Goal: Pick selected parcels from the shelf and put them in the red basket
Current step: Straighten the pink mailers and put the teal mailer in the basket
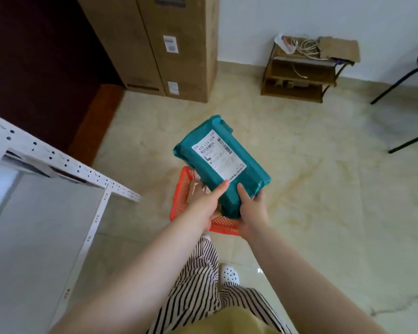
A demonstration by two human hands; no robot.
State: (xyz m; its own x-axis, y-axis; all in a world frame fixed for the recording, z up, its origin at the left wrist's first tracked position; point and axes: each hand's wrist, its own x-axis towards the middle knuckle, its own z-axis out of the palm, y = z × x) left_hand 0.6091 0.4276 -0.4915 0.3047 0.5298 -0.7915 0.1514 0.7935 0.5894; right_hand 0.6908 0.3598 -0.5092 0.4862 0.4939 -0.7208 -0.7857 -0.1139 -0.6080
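The teal parcel (221,162) is up in the air, label side facing her, tilted so its far end points away toward the cardboard boxes (159,44). She has it by the near end with both hands: the left hand (206,204) grips the left edge, thumb laid along the top face beside the white shipping label (219,156), and the right hand (251,208) grips the near right corner, thumb on top and fingers curled underneath.

Directly below the parcel sits the red basket (186,196) on the tiled floor (299,189), mostly hidden behind her hands and the parcel. Something pale already lies inside it, though I can't make out what.

To her left stands the white shelf (58,162); a small wooden rack (299,71) rests against the far wall.

By the look of it she's at the carrying-to-basket step, with the parcel picked and poised above its target. What's needed next, I'd say, is to lower it, flatten the tilt so it fits within the rim, and let go with both hands.
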